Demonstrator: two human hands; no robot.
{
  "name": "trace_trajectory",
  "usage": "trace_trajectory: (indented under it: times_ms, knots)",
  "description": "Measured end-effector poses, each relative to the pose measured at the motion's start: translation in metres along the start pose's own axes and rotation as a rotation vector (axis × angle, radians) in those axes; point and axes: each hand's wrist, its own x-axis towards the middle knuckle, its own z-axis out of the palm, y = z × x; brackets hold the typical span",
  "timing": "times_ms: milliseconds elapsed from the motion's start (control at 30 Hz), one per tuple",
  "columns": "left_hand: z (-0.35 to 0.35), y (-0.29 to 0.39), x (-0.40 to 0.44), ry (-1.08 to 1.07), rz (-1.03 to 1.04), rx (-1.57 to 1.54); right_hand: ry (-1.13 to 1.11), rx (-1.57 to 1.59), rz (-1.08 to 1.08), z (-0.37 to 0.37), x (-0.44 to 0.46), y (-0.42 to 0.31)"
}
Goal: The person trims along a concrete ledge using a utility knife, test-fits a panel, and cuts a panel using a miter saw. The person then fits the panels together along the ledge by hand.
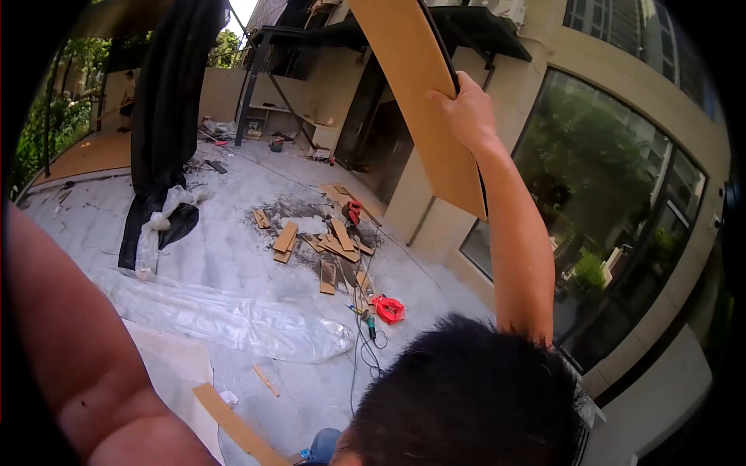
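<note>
A bare arm [78, 342], which looks like my left arm, fills the lower left very close to the camera. Its hand cannot be made out. My right hand does not show. Just in front of me is another person's dark-haired head [466, 396]. Beyond that head rises a bare arm [517, 241], partly hidden by the hair, so it seems to be that person's. Its hand [465, 113] grips the edge of a long brown board [423, 101], held high and tilted. Another narrow brown board [237, 427] slants at the bottom.
Cut board pieces [338, 245] lie scattered on the dusty floor [256, 190]. Nearby are a green power tool [369, 325] with cables and a red bag [388, 308]. Clear plastic sheeting [233, 318] stretches across the left. A black hanging drape [167, 101] and large window [590, 194] flank the area.
</note>
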Motion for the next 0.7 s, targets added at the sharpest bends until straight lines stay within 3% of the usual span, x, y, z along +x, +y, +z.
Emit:
trace_trajectory:
  times_ms: [100,200,433,500,700]
  knots:
    - [0.024,-0.08,0.065,-0.022,0.011,-0.021,-0.102,-0.197,0.066,0.068,-0.001,0.045]
    - [0.056,-0.172,0.143,-0.037,0.027,-0.029,-0.423,-0.357,0.104,0.177,-0.012,0.119]
    - [0.067,-0.367,0.318,-0.053,-0.032,0.066,-1.125,0.04,0.019,0.53,-0.151,0.303]
    - [0.067,-0.418,0.368,-0.068,-0.032,0.092,-1.241,0.099,-0.032,0.598,-0.187,0.325]
    - [0.036,-0.573,0.457,-0.041,0.02,0.145,-1.546,0.092,0.12,0.754,-0.279,0.402]
